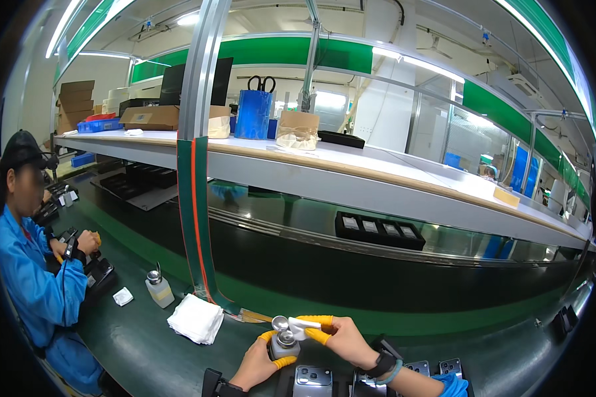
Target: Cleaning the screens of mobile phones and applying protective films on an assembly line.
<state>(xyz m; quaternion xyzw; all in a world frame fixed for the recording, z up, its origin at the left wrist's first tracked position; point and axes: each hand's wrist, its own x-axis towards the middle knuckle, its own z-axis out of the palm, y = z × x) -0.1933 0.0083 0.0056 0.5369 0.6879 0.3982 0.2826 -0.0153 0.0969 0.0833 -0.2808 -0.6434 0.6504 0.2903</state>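
Observation:
A small translucent dispenser bottle (285,350) with a metal top stands on the green bench, and my left hand (255,365) is wrapped round it. Its round metal lid (279,323) is tipped up. My right hand (346,342) pinches a folded white cloth (302,328) beside the bottle's metal top. Yellow finger cots cover fingertips of both hands. Just below the bottle lies a dark smartphone (313,376), camera side up, with several more in a row to its right. The lower edge cuts off part of that row.
A stack of white cloths (196,319) lies left of my hands, with a second dispenser bottle (159,290) and a crumpled cloth (122,296) beyond. A co-worker (41,284) in blue sits at far left. A metal post (198,198) rises ahead; a black tray (380,231) sits under the shelf.

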